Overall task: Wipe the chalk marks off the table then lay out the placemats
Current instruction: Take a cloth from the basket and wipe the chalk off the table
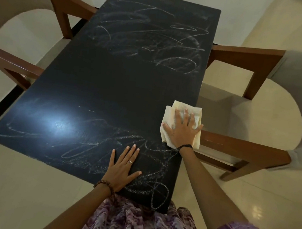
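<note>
I am seeing the right hand [182, 130] lying flat, fingers spread, pressing a cream cloth [181, 115] onto the black table [131, 79] at its right edge. The left hand [122, 169] is resting flat, fingers straight, near the front edge. Chalk marks [150, 38] are covering the far half; more are lying by the left hand.

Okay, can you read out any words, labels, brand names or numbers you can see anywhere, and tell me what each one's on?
None can be read.
Black rectangular table: white chalk marks near and far, only loops and scribbles, no letters or digits.
Cream folded cloth under the right hand: no print or tag shows.
Purple patterned garment: pattern only, no writing.
Left hand lies flat on the table.
</note>
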